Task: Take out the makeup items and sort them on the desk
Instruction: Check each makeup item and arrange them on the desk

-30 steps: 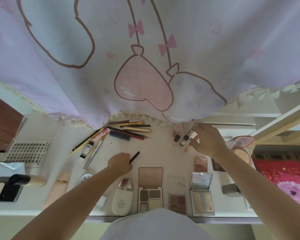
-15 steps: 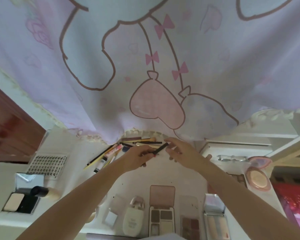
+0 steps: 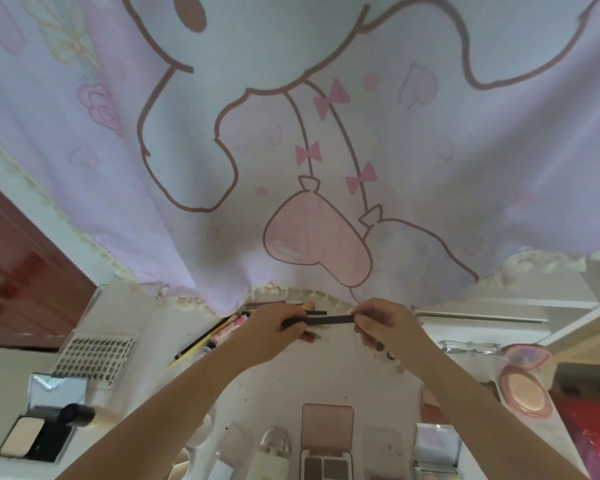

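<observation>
Head view. A slim black makeup pencil point(image 3: 321, 320) was held clear of the tabletop point(image 3: 326, 375), just in front of the hem of the printed curtain point(image 3: 291, 168), with its long axis level and running left to right across the view. The left hand point(image 3: 271, 332) had its fingers curled round one end; the right hand point(image 3: 383, 327) pinched the other end between fingertips. Which end was the cap could not be told. Judged by its form, the pencil was light, stiff and smooth-barrelled, so apt to roll on a flat surface; a grip near both ends, as shown, suited pulling a cap, while a pinch at mid-barrel would suit laying it down. A loose group of pencils and brushes point(image 3: 219, 336) lay on the tabletop just below and left of the held pencil, and open palettes point(image 3: 328, 441) lay well nearer the viewer.
</observation>
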Demonstrator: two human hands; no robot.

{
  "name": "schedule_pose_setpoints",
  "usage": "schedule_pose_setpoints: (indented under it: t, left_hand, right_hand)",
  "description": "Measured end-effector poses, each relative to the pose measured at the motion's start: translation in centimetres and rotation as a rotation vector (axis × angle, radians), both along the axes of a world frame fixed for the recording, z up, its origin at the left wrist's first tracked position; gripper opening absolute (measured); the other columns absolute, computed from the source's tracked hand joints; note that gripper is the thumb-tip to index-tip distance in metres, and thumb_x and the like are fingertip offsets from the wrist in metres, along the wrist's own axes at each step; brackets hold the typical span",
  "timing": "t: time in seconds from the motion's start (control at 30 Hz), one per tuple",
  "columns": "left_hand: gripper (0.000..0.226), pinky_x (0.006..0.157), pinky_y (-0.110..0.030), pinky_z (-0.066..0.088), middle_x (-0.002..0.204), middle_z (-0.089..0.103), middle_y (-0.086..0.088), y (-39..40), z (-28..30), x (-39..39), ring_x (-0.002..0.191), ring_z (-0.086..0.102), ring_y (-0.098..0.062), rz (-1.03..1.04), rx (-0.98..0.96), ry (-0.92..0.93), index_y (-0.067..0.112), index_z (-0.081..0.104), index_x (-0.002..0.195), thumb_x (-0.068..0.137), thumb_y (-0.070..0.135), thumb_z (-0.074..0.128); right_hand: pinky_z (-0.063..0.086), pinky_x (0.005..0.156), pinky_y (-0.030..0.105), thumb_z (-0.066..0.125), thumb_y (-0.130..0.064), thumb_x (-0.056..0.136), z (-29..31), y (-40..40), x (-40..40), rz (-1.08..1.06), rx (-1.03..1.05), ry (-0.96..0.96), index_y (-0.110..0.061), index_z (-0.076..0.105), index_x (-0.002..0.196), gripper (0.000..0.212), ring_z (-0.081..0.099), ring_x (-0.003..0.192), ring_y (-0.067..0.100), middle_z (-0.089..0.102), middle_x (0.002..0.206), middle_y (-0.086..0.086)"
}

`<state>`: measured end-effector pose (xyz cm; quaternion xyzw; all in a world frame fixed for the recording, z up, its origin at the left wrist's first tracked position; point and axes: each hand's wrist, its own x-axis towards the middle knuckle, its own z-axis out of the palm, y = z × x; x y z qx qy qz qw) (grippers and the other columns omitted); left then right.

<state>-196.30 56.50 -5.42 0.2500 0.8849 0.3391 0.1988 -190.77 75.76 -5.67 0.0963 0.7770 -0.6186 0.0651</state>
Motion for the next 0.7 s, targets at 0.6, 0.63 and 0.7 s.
schedule_pose_setpoints:
  t: [0.6,0.63,0.7]
  left_hand:
    - [0.025,0.046,-0.014,0.026,0.061,0.034,0.015,1.0,0.3,1.7,0.051,0.033,0.001,-0.263,-0.266,0.219,0.011,0.05,0.102,0.1,0.026,0.031]
    - [0.024,0.047,-0.014,0.025,0.061,0.034,0.014,0.9,0.3,1.8,0.052,0.033,0.001,-0.259,-0.273,0.204,0.012,0.049,0.1,0.1,0.026,0.031]
    - [0.019,0.045,-0.014,0.027,0.06,0.036,0.013,0.9,0.5,2.0,0.051,0.034,0.0,-0.247,-0.291,0.168,0.016,0.045,0.092,0.1,0.027,0.031]
  right_hand:
    - [0.041,0.045,0.008,0.051,-0.005,0.09,1.1,0.1,1.2,0.147,0.173,0.029,-0.022,0.058,0.07,0.028,0.048,0.037,-0.002,0.056,0.048,-0.011]
    - [0.041,0.046,0.008,0.05,-0.005,0.09,1.0,0.1,1.2,0.163,0.175,0.036,-0.022,0.058,0.07,0.027,0.048,0.038,-0.002,0.056,0.046,-0.013]
    - [0.041,0.047,0.007,0.05,-0.004,0.09,0.9,0.0,1.3,0.191,0.183,0.055,-0.023,0.057,0.071,0.027,0.049,0.039,-0.002,0.057,0.045,-0.017]
